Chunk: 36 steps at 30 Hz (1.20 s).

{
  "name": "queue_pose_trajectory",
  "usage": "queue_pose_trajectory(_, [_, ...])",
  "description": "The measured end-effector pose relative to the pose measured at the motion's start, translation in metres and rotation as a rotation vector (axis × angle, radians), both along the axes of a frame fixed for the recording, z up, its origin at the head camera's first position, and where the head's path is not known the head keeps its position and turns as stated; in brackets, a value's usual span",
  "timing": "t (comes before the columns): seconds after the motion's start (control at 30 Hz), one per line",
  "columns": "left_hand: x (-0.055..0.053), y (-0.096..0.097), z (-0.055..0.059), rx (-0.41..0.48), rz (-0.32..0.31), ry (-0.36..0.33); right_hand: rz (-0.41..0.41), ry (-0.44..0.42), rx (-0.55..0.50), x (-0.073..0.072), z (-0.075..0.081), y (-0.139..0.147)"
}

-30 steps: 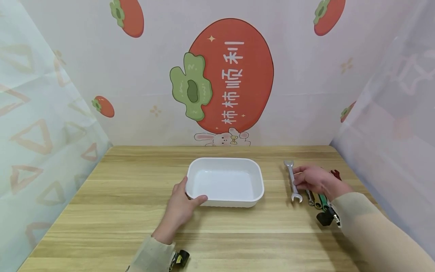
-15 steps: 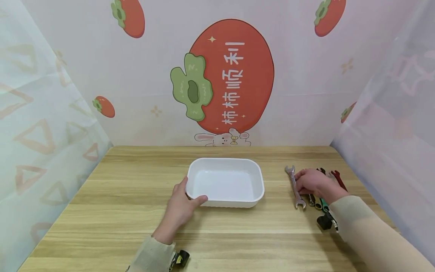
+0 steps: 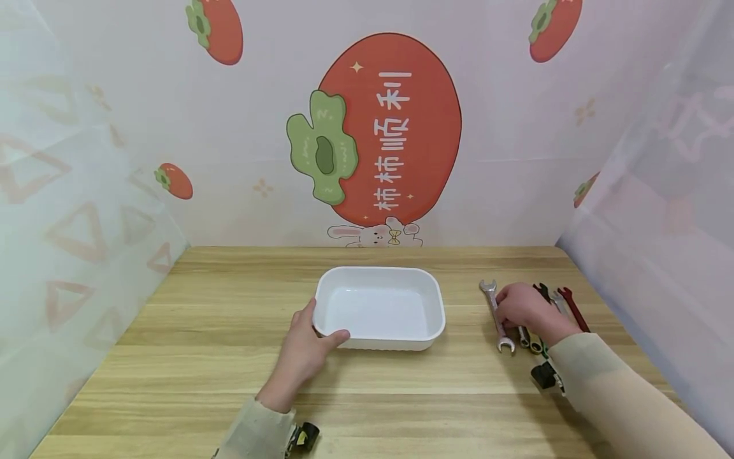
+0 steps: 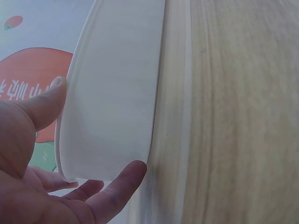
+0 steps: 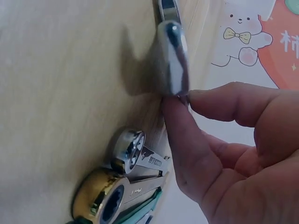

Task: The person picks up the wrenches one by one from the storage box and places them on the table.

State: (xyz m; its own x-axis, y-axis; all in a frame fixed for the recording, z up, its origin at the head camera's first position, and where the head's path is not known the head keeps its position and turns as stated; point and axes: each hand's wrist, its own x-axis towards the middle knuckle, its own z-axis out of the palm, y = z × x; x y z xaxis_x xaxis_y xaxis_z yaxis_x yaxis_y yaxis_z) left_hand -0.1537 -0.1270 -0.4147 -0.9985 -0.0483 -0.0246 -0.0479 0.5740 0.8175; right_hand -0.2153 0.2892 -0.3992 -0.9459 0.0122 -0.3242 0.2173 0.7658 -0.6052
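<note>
A silver double open-ended wrench (image 3: pixel 494 309) lies at the right of the table, its length running front to back. My right hand (image 3: pixel 524 309) pinches its shaft between thumb and fingers, as the right wrist view shows. One bright end of this wrench (image 5: pixel 174 58) points at that camera and casts a shadow on the wood; whether it touches the table I cannot tell. My left hand (image 3: pixel 306 344) holds the front left corner of a white rectangular dish (image 3: pixel 380 343), thumb at the front rim and fingers along the left side. Nothing shows inside the dish.
Several more wrenches lie side by side under and beyond my right hand, among them a red one (image 3: pixel 573 309), a black one (image 3: pixel 541 292) and a gold-ended one (image 5: pixel 100 196). Printed cloth walls (image 3: pixel 241 140) stand behind the wooden table (image 3: pixel 229 306) and along both sides.
The silver wrench has come slightly toward me and down with my right hand, then stayed nearly in place. My left hand and the dish have not moved.
</note>
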Motion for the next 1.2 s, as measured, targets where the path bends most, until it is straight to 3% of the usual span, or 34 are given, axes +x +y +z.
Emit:
queue_pose_trajectory(0.17, [0.001, -0.001, -0.002, 0.004, 0.0, 0.0, -0.023, 0.026, -0.093, 0.007, 0.01, -0.004])
queue_pose_trajectory(0.27, [0.002, -0.001, -0.002, 0.004, 0.003, 0.002, -0.057, 0.01, -0.337, 0.008, 0.013, -0.007])
queue_pose_trajectory(0.37, [0.003, -0.002, -0.002, -0.001, 0.005, 0.003, -0.114, -0.055, -0.61, 0.006, 0.007, -0.007])
queue_pose_trajectory(0.47, [0.003, -0.002, -0.002, 0.001, 0.003, 0.002, -0.16, -0.112, -0.708, 0.004, -0.002, -0.005])
queue_pose_trajectory(0.63, [0.003, -0.001, -0.002, 0.005, -0.002, 0.007, -0.19, -0.11, -0.674, 0.007, -0.009, -0.003])
queue_pose_trajectory(0.9, [0.002, -0.001, -0.002, 0.005, -0.003, 0.012, -0.21, -0.077, -0.595, 0.009, -0.005, 0.002])
queue_pose_trajectory(1.2, [0.002, 0.0, -0.001, 0.002, -0.012, 0.023, -0.189, -0.073, -0.611, 0.014, -0.001, 0.011])
